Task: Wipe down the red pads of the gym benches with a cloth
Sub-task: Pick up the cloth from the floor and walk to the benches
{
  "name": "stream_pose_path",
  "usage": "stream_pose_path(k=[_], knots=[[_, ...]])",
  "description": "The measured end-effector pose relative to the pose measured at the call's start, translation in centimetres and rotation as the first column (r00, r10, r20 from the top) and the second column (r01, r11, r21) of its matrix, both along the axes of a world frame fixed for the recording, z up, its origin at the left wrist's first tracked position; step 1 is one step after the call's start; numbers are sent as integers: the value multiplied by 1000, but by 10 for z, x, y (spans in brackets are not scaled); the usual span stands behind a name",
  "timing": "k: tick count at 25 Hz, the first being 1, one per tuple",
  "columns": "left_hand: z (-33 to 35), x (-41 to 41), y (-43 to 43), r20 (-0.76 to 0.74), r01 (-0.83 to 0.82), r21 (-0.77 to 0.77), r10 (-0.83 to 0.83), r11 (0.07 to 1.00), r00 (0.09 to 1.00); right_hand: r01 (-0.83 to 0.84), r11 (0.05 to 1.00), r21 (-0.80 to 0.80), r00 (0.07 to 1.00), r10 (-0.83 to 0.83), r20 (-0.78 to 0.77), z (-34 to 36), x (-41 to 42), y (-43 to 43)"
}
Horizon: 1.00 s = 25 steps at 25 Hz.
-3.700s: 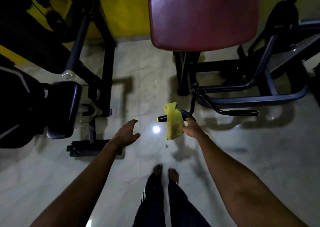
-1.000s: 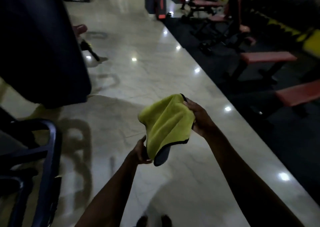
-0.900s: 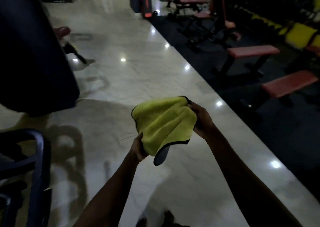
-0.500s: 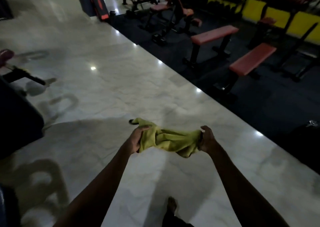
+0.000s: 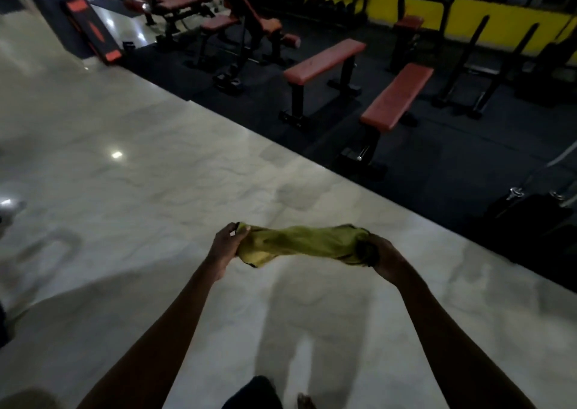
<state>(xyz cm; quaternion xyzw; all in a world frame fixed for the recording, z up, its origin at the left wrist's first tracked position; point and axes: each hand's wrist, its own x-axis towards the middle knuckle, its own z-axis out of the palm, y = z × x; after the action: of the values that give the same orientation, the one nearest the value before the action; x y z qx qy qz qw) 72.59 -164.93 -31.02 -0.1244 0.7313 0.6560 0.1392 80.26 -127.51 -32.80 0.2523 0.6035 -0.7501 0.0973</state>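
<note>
Left hand (image 5: 225, 246): arm stretched forward, fingers and thumb pinching the left end of the cloth.
Right hand (image 5: 381, 254): arm stretched forward, fingers curled around the right end.
Cloth (image 5: 299, 244): yellow, bunched, pulled between both hands above the marble floor (image 5: 156, 174).
2 benches (image 5: 324, 60) (image 5: 397, 96): red pads, well beyond the hands, to the right.

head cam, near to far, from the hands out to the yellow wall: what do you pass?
Yellow cloth gripped by left hand and right hand → pale marble floor → dark mat → nearer red-padded flat bench → farther red-padded flat bench → yellow wall.
</note>
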Motion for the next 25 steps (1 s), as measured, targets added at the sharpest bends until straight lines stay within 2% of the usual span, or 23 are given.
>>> stream_pose_path(k=[3,6,7,9,10,12,13,15,16,17,19,20,22,25], knots=[[2,-49,16,159,143,127,-163,981,974,70,985,160,986,-44,-162,-3,-39,15],[12,-122,19,134,320,289,-369,902,920,194,971,140,974,-173,-147,-3,-84,33],[15,-147,20,125,357,282,-403,890,907,272,957,99,958,-260,-123,-1,-100,38],[18,-190,26,141,401,148,-421,904,896,430,903,14,901,-428,-70,6,-132,46],[16,-208,33,117,383,63,-388,922,914,468,884,-8,882,-468,-53,8,-144,49],[9,-241,52,18,329,5,-329,944,944,474,878,-71,874,-479,-80,9,-168,53],[11,-260,63,-10,330,38,-329,943,944,459,884,-87,878,-466,-107,10,-179,56],[17,-297,83,36,348,209,-363,914,931,438,896,-72,885,-443,-142,10,-197,69],[19,-316,91,43,401,304,-433,864,900,431,901,-47,887,-432,-160,9,-205,77],[22,-328,93,40,465,338,-506,818,862,424,905,-34,889,-423,-178,8,-209,85],[16,-377,117,13,634,173,-645,754,764,437,898,-45,884,-438,-163,7,-235,118],[18,-384,120,-21,662,40,-661,749,750,418,907,-45,894,-420,-154,14,-237,122],[16,-414,148,-87,596,-76,-601,799,795,347,938,-5,928,-344,-146,17,-260,146],[11,-475,206,-149,532,-129,-547,837,824,221,942,251,973,-195,-125,7,-321,196]])
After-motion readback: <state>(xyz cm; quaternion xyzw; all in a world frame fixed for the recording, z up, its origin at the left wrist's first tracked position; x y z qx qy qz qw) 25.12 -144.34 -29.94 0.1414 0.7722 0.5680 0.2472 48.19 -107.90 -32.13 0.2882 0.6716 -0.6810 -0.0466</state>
